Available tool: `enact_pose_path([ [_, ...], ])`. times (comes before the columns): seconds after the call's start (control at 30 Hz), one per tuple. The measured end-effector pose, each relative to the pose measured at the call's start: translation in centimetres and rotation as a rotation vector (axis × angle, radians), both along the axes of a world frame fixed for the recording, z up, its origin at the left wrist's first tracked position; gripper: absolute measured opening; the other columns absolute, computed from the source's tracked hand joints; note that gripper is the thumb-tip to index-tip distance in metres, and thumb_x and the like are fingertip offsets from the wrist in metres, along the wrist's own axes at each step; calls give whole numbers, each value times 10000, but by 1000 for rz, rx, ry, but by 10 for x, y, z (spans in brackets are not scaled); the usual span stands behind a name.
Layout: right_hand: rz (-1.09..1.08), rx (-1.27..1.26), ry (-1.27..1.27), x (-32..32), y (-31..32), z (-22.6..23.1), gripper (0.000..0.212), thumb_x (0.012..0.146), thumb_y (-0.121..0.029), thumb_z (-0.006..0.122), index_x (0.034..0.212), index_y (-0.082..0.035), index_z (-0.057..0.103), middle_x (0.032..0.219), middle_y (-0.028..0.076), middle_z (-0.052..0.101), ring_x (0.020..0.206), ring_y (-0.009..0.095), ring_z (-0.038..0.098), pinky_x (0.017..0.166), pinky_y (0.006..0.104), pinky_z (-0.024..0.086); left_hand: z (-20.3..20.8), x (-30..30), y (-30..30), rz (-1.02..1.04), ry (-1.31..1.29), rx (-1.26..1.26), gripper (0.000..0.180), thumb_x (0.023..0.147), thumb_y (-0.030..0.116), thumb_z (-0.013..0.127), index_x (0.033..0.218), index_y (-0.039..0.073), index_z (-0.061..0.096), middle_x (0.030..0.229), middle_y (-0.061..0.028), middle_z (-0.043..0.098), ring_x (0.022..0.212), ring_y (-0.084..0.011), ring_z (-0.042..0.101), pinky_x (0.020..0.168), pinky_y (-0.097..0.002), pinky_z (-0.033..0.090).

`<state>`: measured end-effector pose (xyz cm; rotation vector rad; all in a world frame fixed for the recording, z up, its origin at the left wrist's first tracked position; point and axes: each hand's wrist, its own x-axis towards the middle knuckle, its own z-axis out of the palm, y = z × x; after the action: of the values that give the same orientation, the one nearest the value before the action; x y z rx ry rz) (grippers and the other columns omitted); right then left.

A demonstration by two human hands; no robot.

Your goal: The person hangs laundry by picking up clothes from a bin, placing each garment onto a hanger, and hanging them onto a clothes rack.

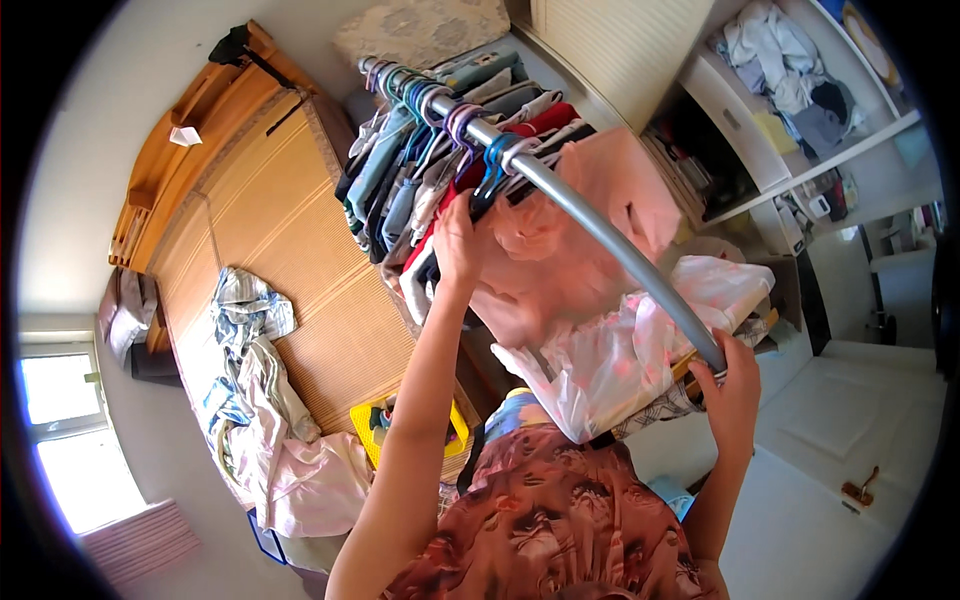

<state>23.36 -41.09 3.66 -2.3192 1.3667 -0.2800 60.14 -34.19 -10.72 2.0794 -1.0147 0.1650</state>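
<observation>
A grey metal clothes rail slants from the far middle toward the near right. My right hand is wrapped round its near end. Several coloured hangers hook over the far part of the rail, packed with shirts and other clothes. The nearest garment is a wide peach-pink one, spread beneath the rail. My left hand is closed at its left shoulder edge, beside a dark hanger end; the fingertips are partly hidden. Below the rail lies a white plastic bag with pink marks.
At left is a bed with a woven mat and wooden headboard. Crumpled clothes lie along its edge, near a yellow basket. Open cabinet shelves with folded clothes stand at right, above a white door.
</observation>
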Motion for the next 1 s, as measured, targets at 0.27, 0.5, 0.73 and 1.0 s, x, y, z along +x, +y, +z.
enact_pose_path([
  [0.27, -7, -88, 95, 23, -3, -10, 456, 742, -128, 692, 1169, -54, 551, 1069, 126, 602, 996, 316, 544, 857, 405, 418, -30, -24, -24, -723, -769, 267, 415, 836, 268, 531, 1207, 90, 474, 1113, -110, 534, 1074, -248, 512, 899, -357, 458],
  [0.5, -35, 2, -156, 1, -14, 5, 394, 787, -88, 639, 1173, -74, 562, 1105, 78, 621, 945, 227, 584, 807, 330, 451, 32, -60, -43, -321, -499, 135, 373, 778, 163, 621, 1113, 8, 562, 1120, -172, 556, 1063, -326, 521, 905, -373, 427],
  [0.73, -214, 207, -385, -95, -51, 13, 310, 861, -7, 529, 1165, -51, 569, 1106, 49, 623, 986, 134, 576, 834, 258, 454, 76, -243, 29, -887, 365, 171, 685, 713, 214, 731, 1281, -36, 441, 1315, -183, 450, 1183, -358, 453, 1004, -452, 361],
  [1.0, 306, 43, -137, -98, -89, -49, 679, 646, 54, 631, 1284, -132, 489, 1247, 108, 481, 1068, 256, 511, 907, 324, 432, 45, -293, 42, -472, -22, 439, 950, 633, 114, 752, 1411, -8, 220, 1320, -190, 437, 1114, -337, 516, 893, -397, 450],
])
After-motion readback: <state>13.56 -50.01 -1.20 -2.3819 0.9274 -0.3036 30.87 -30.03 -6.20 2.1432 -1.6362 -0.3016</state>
